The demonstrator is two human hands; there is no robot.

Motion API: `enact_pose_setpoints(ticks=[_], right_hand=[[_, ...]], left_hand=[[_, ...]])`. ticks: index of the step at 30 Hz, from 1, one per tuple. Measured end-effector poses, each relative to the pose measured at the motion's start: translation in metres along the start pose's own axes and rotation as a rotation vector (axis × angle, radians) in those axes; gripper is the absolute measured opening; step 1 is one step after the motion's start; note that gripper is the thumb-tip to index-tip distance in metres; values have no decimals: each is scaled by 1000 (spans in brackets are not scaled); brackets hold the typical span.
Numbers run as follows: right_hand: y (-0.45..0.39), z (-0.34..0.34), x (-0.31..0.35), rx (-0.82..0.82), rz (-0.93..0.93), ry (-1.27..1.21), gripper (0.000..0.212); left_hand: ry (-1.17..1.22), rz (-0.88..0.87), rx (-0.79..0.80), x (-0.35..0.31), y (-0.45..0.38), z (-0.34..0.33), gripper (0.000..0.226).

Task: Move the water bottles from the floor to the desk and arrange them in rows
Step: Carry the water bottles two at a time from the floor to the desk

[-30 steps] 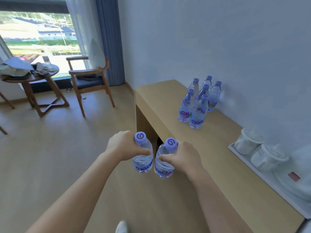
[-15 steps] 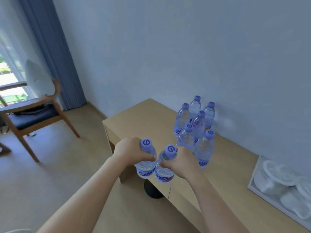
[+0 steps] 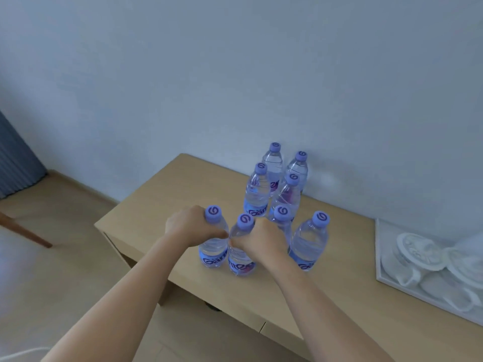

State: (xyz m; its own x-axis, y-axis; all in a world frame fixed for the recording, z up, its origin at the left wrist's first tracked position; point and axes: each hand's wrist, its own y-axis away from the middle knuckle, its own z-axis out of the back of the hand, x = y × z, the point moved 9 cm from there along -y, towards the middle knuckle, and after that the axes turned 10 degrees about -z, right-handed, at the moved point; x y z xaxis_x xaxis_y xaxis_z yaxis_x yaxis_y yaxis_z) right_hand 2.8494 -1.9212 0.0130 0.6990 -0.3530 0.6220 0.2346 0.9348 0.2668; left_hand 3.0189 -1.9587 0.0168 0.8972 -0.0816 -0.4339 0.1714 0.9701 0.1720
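Observation:
My left hand (image 3: 189,226) grips a clear water bottle (image 3: 213,253) with a purple cap just below its neck. My right hand (image 3: 261,240) grips a second bottle (image 3: 239,259) the same way, right beside the first. Both bottles stand upright at the front of the light wooden desk (image 3: 167,199), their bases on or just above its top. Behind them several more bottles (image 3: 257,192) stand in two rows running back to the wall, the nearest one (image 3: 309,241) just right of my right hand.
A white tray (image 3: 380,267) with white wrapped cups lies on the desk at the right. The grey wall is close behind the bottles. A blue curtain (image 3: 15,163) and a wooden chair leg (image 3: 23,231) are at the left over the wooden floor.
Both hands have carried their bottles forward from beside the desk to over its top, in front of the standing rows. The view has turned right, toward the wall.

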Motion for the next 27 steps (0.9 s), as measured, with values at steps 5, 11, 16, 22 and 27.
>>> enact_pose_setpoints(ticks=[5,11,16,22,27], right_hand=[[-13,-4,8,-3,-17,-22,29],[-35,-10,22,22,-75,-33,31],[-52,-7,27,-9,-95,-37,41],[-62,-4,26,-42,-135,-44,46],[-61,-6,28,-75,-102,-48,55]], left_hand=[[-3,-10,-1,4,-15,5,44],[49,4,-11,8,-38,14,42],[51,0,-11,12,-58,17,49],[88,2,-7,10,-73,16,48],[78,-7,-35,12,-71,13,43]])
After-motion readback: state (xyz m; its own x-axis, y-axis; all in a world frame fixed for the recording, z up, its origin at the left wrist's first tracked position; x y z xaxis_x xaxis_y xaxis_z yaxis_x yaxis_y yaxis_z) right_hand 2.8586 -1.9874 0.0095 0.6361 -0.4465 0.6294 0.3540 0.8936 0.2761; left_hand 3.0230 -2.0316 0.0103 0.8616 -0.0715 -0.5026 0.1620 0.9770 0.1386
